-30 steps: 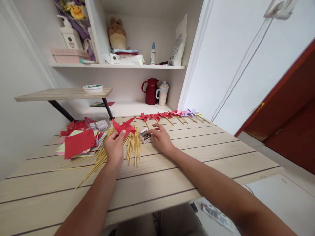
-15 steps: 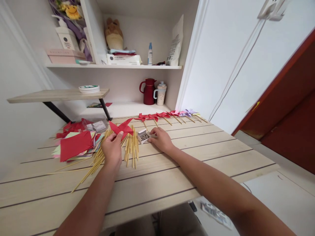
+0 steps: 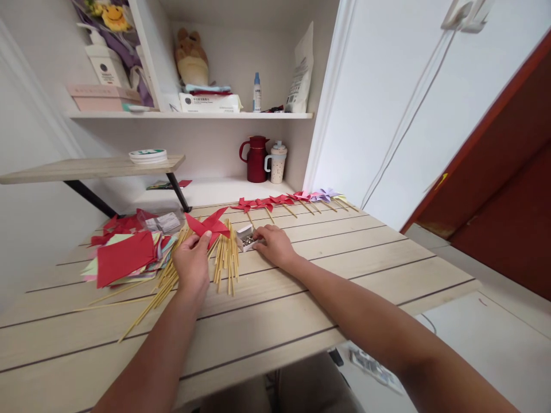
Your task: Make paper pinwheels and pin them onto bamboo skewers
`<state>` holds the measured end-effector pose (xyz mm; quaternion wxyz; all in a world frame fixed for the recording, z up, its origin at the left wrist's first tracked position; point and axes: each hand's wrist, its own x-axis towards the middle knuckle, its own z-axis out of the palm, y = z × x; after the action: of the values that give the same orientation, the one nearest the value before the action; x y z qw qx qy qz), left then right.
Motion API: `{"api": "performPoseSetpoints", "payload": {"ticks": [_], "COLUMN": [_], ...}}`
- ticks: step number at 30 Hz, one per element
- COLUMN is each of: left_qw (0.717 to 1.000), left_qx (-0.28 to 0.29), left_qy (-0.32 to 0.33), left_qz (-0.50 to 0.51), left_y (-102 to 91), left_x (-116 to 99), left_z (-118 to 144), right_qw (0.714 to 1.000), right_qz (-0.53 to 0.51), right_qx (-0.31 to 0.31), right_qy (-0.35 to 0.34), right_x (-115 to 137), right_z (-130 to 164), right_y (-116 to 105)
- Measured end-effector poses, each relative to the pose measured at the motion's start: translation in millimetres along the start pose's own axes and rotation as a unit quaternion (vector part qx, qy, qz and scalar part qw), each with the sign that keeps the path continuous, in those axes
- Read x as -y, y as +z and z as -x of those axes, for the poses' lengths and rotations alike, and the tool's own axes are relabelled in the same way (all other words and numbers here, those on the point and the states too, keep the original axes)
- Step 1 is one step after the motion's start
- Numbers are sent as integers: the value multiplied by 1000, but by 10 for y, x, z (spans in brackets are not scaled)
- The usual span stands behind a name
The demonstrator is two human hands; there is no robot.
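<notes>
My left hand [image 3: 192,261] is closed, pinching a red paper pinwheel [image 3: 209,228] between thumb and fingers above a bundle of thin wooden sticks [image 3: 227,261]. To its right stands a small open white cardboard box [image 3: 241,234] with small shiny metal pieces [image 3: 248,241] inside, likely pins or fasteners. My right hand [image 3: 275,246] is at the right edge of this box, its fingers curled and its thumb and fingertips closed on the rim. Part of the box's right side is hidden by the fingers.
Left lies a stack of coloured paper sheets [image 3: 124,258], with a clear plastic packet [image 3: 166,222] behind. Pinwheels on sticks [image 3: 282,199] line the table's back edge. A small raised wooden shelf [image 3: 99,166] stands at the back left; a red jug [image 3: 257,160] and a cup [image 3: 278,163] sit behind.
The view has shifted slightly, so everything appears a little further left. My right fingers have edged closer over the box's rim. My left hand still holds the red pinwheel.
</notes>
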<state>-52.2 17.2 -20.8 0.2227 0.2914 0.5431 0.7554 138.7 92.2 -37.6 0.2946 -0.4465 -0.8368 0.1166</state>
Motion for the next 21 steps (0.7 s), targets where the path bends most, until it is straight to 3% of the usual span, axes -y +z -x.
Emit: {"api": "performPoseSetpoints", "payload": {"ticks": [12, 21], "left_qw": [1000, 1000], "left_qx": [11, -3], "left_qy": [-8, -11], "left_qz": [-7, 11], "left_y": [7, 24], "left_x": [28, 14], "left_z": [-5, 9], "right_qw": [998, 999], "right_qz": [26, 22], "right_qx": [-13, -32], "right_qy": [47, 28], "right_x": [33, 5], "right_z": [-2, -47], "right_y": [-19, -23]}}
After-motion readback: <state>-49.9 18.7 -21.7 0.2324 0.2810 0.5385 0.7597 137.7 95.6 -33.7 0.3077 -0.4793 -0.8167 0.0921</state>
